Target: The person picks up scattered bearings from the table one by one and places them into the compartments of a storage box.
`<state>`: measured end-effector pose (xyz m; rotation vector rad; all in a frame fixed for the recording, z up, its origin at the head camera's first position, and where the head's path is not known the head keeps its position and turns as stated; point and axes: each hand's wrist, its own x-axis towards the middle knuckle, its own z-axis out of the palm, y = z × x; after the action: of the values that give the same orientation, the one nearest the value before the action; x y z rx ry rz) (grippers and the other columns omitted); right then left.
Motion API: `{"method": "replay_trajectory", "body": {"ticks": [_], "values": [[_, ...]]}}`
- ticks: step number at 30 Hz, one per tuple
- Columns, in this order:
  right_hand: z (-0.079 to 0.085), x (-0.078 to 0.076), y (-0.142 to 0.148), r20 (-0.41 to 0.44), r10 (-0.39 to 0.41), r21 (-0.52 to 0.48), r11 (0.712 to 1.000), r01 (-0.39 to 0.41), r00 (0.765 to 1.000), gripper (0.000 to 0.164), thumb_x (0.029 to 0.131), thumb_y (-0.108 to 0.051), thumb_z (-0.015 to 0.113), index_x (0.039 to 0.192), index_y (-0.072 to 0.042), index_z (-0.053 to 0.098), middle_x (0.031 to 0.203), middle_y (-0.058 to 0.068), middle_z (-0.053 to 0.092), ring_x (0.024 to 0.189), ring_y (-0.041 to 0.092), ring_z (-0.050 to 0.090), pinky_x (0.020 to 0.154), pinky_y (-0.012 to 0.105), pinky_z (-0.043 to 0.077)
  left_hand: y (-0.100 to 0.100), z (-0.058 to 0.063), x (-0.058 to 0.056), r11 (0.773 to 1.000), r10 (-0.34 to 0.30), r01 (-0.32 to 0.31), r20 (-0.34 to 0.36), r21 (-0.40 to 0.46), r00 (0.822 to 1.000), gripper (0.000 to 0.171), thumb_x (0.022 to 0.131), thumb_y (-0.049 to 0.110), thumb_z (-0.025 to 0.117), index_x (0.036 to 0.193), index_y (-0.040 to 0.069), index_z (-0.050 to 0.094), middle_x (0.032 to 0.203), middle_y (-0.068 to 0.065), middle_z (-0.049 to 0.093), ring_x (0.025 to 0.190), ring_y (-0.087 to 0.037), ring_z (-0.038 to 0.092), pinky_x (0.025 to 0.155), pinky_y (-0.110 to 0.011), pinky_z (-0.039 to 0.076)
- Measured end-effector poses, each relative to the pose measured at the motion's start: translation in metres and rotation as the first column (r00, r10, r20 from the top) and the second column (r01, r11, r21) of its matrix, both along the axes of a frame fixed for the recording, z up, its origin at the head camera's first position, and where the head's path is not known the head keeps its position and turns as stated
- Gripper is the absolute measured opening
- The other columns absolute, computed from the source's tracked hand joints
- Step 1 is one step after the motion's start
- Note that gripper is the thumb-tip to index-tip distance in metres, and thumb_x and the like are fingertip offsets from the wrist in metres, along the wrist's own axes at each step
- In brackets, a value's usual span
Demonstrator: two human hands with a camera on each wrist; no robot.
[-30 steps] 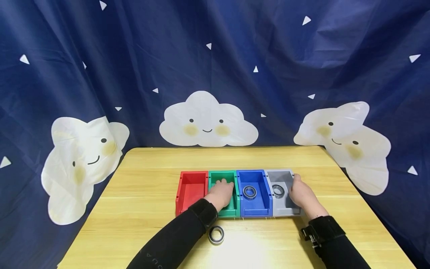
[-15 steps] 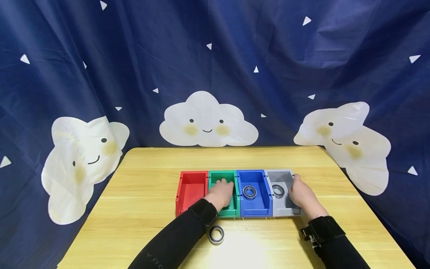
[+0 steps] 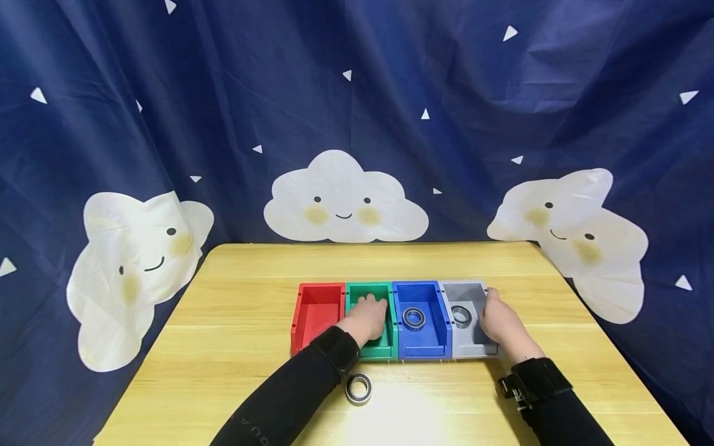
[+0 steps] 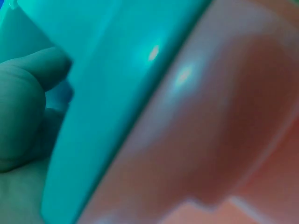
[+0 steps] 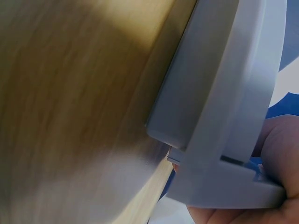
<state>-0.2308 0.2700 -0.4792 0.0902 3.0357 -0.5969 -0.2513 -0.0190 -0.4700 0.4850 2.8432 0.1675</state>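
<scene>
My left hand (image 3: 367,318) reaches down into the green bin (image 3: 382,352), its fingertips low inside and partly hidden. In the left wrist view the thumb (image 4: 21,112) bends inward beside the green wall (image 4: 112,93); what lies between thumb and fingers is too unclear to tell. My right hand (image 3: 501,319) grips the outer side wall of the grey bin (image 3: 478,339), and in the right wrist view its thumb and fingers wrap the bin's corner. One ball bearing (image 3: 405,318) lies flat in the blue bin (image 3: 422,352), another bearing (image 3: 454,316) in the grey one.
A red bin (image 3: 318,328) stands left of the green one, the bins forming a joined row. One more bearing (image 3: 369,389) lies on the wooden table (image 3: 251,297) in front, close to the left sleeve (image 3: 290,390). A dark blue curtain (image 3: 357,111) hangs behind.
</scene>
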Motion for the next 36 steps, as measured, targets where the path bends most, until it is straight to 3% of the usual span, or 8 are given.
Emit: {"method": "replay_trajectory", "body": {"ticks": [8,29,36], "values": [[-0.002,-0.001,0.001,-0.019,0.009,-0.002,1.0,-0.009,1.0,0.058,0.095,-0.003,0.045,0.138,0.024,0.017,0.119,0.048,0.05,0.109,0.055,0.057,0.092,0.06,0.047,0.001,0.006,0.002,1.0,0.012,-0.012,-0.014,-0.005,1.0,0.046,0.094,0.012,0.067,0.138,0.009,0.054,0.121,-0.018,0.051,0.105,-0.029,0.045,0.085,-0.04,0.052],[0.0,-0.001,0.003,0.002,0.007,0.005,1.0,-0.007,1.0,0.057,0.096,-0.003,0.042,0.139,0.024,0.016,0.119,0.05,0.049,0.109,0.057,0.056,0.092,0.061,0.046,0.0,0.016,0.008,1.0,0.017,-0.017,-0.042,0.002,0.999,0.05,0.095,0.017,0.068,0.142,0.01,0.052,0.123,-0.016,0.051,0.107,-0.028,0.046,0.089,-0.041,0.052],[0.001,-0.002,0.002,0.003,0.015,-0.002,1.0,-0.015,1.0,0.058,0.095,-0.003,0.042,0.139,0.024,0.015,0.116,0.05,0.05,0.107,0.057,0.057,0.09,0.061,0.048,-0.004,0.029,0.013,1.0,0.007,-0.005,-0.065,0.022,0.998,0.05,0.094,0.025,0.07,0.139,0.01,0.053,0.126,-0.016,0.052,0.108,-0.028,0.047,0.09,-0.042,0.051]]}}
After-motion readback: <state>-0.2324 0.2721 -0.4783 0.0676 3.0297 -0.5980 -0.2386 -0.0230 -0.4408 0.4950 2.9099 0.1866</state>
